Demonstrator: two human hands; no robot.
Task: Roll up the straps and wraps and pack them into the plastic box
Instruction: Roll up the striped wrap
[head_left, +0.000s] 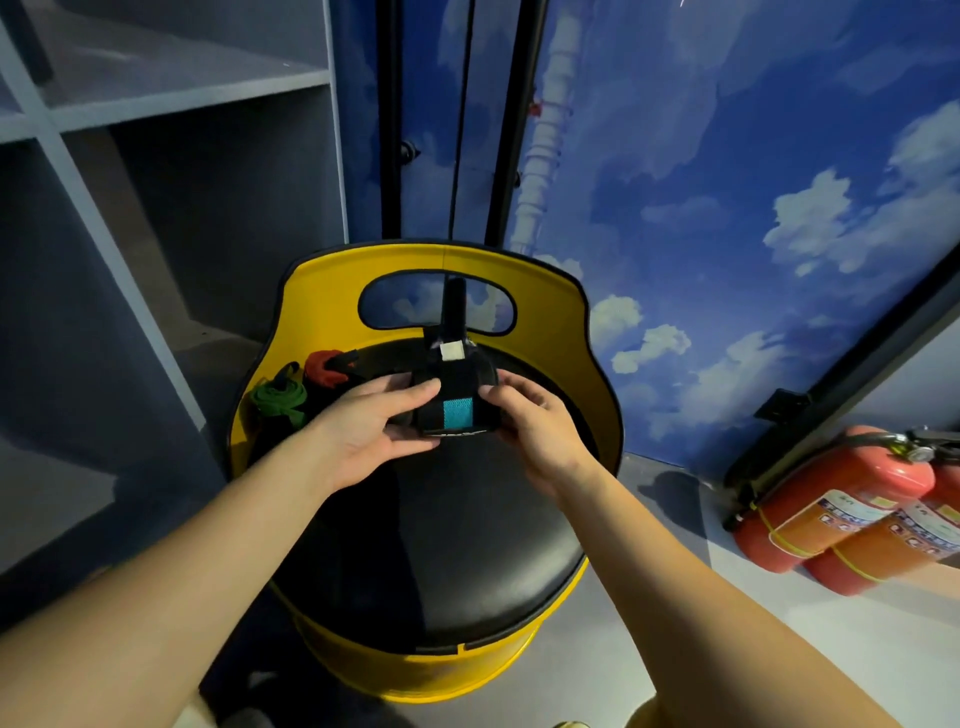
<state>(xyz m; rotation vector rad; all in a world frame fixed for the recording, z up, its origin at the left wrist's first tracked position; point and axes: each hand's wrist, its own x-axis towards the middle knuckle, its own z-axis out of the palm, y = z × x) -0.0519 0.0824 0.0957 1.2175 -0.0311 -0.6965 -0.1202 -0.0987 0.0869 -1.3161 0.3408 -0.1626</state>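
A black wrap with a teal patch (456, 410) is partly rolled between my two hands above the black seat. My left hand (371, 428) grips the roll's left end and my right hand (540, 423) pinches its right end. The wrap's loose tail (453, 317), with a white tab, runs up over the chair back. A green strap (275, 400) and a red strap (323, 368) lie at the seat's back left. No plastic box shows in the head view.
The yellow barrel chair (311, 291) has a round black seat (457, 540). Grey shelving (156, 171) stands at the left. Two red fire extinguishers (836, 512) lie on the floor at the right, below a sky-painted wall (727, 182).
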